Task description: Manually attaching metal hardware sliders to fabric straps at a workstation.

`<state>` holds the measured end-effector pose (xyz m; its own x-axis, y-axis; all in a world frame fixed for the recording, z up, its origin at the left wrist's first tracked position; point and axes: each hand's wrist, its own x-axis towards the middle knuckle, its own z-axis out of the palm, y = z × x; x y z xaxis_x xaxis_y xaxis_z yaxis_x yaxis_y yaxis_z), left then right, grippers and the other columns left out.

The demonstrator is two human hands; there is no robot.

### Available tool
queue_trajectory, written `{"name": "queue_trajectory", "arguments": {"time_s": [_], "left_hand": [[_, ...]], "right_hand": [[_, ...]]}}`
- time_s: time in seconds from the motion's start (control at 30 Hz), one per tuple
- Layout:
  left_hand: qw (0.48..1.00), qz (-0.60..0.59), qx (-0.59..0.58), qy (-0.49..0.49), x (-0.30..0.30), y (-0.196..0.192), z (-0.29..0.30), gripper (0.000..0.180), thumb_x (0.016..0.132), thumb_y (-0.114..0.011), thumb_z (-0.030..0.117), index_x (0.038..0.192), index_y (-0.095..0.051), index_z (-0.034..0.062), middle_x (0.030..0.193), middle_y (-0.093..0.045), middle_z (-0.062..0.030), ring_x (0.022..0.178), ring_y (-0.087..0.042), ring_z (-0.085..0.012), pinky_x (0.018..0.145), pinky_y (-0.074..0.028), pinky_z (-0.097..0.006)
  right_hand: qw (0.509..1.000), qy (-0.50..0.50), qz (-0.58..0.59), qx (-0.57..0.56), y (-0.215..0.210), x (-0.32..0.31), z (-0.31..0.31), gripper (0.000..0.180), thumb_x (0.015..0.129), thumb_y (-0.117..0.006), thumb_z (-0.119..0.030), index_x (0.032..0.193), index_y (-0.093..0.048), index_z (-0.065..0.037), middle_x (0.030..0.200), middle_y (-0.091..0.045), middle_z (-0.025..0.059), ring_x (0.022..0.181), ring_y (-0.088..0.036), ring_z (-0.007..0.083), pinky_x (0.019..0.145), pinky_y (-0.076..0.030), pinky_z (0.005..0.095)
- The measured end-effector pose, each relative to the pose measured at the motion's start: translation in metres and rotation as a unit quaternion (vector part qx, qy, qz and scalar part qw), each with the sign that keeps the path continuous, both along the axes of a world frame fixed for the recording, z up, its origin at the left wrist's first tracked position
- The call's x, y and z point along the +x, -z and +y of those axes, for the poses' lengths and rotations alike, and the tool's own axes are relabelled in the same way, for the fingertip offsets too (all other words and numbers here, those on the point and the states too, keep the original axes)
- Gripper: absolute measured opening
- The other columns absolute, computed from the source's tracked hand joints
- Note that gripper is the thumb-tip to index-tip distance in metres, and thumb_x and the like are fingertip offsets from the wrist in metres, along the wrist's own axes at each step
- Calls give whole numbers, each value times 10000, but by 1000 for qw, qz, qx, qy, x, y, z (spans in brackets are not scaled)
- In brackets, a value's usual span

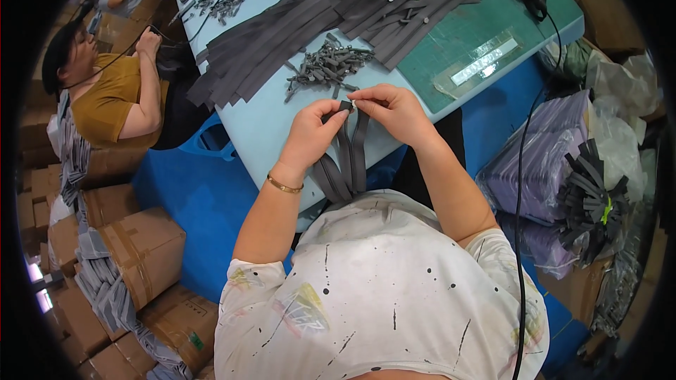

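In front of my body, over the near edge of the table, both hands are raised close together. My left hand (315, 129) is closed in a pinch on the end of a dark grey zipper tape (358, 155). Its strands hang down in a loop toward my lap. My right hand (391, 110) pinches the tape's other strand, its fingertips nearly touching the left ones. A tiny shiny piece shows between the fingertips, too small to make out. Just beyond my hands lies a heap of small zipper sliders (328, 65) with dark pulls.
Long grey zipper tapes (274, 46) cover the far part of the white table (257, 123). A green cutting mat (451, 49) lies at the right. A co-worker in a mustard shirt (113, 109) sits at the left. Cardboard boxes (141, 253) and wrapped purple bundles (539, 148) flank me.
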<state>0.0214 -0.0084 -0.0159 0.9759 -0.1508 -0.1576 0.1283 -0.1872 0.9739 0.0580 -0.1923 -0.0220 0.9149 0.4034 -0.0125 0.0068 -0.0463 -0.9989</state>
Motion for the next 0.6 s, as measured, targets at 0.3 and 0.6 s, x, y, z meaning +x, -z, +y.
{"name": "queue_trajectory", "arguments": {"time_s": [0.3, 0.6], "left_hand": [[1000, 25, -9, 0, -1, -3, -1, 169, 873, -584, 96, 996, -625, -13, 840, -599, 15, 764, -510, -42, 668, -409, -182], [999, 26, -24, 8, -9, -14, -11, 185, 863, -601, 162, 942, -630, -3, 758, -589, 32, 688, -481, -35, 604, -399, -203]], "right_hand": [[996, -33, 58, 52, -5, 0, -5, 237, 834, -616, -38, 1069, -639, -14, 951, -652, 38, 843, -588, 64, 747, -471, 196], [996, -23, 60, 67, -7, 0, -6, 264, 819, -626, -31, 1083, -635, -23, 891, -648, 16, 796, -581, 50, 714, -468, 192]]}}
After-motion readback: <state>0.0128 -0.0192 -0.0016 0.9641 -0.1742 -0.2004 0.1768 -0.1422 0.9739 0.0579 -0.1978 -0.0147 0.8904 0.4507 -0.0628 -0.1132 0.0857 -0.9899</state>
